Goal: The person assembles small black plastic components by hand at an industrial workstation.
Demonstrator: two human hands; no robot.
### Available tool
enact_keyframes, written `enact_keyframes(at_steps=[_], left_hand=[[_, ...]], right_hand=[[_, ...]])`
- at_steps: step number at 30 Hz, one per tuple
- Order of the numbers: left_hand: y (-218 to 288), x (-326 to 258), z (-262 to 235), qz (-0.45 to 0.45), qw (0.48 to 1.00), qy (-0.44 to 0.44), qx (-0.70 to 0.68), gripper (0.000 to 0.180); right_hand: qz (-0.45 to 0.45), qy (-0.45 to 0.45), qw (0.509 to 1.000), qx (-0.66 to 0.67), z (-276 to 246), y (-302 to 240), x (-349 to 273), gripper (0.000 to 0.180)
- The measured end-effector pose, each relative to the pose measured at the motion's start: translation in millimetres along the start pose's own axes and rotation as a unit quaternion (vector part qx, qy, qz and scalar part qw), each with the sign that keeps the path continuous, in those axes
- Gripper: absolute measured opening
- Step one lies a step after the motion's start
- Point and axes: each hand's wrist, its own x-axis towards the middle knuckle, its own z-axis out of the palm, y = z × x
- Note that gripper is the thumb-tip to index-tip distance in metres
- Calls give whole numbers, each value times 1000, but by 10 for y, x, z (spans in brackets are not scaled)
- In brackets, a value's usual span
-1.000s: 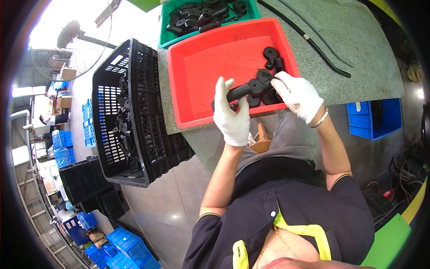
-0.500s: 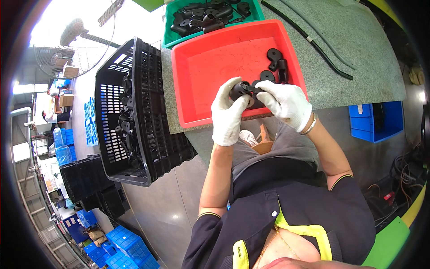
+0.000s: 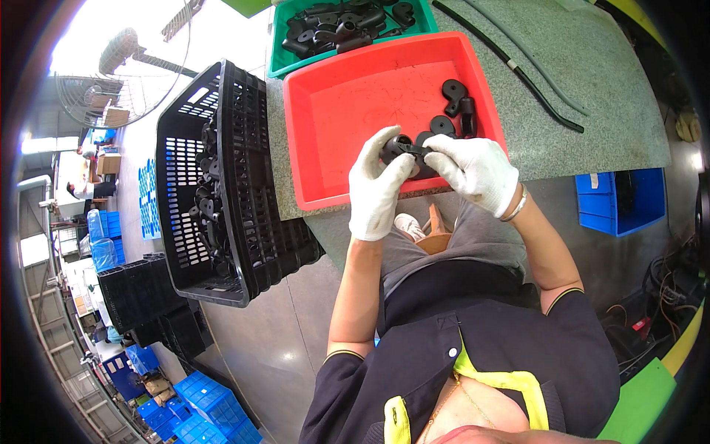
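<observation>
Both of my hands wear white gloves and meet over the near side of a red tray [image 3: 355,100]. My left hand [image 3: 376,189] is closed on a rounded black moulded part [image 3: 396,145] between thumb and fingers. With its fingertips pinched, my right hand [image 3: 477,174] holds a thin black piece [image 3: 414,149] against that part; its exact kind is too small to make out. Several similar black parts [image 3: 454,90] lie in the tray's right side, some partly behind my right hand.
A green bin [image 3: 279,63] full of black parts stands beyond the tray. To the left is a black slatted crate [image 3: 248,163] holding more parts. Two hoses, one black [image 3: 536,92], lie on the speckled table [image 3: 599,81]. A blue bin [image 3: 599,211] sits low at right.
The thin black piece and my right fingertips have shifted slightly against the part in my left hand. Both hands stay over the tray's near side.
</observation>
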Motion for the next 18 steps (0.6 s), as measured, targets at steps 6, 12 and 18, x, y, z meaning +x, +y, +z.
enact_keyframes(at_steps=[6,12,18], left_hand=[[-27,10,-4,5,1000,16,-4,30],[-24,4,17,11,1000,29,6,25],[-15,8,61,14,998,52,39,26]], right_hand=[[-9,17,1000,-8,16,-18,-12,19],[3,31,999,-34,49,-59,-26,19],[19,92,992,-88,117,-122,-38,20]])
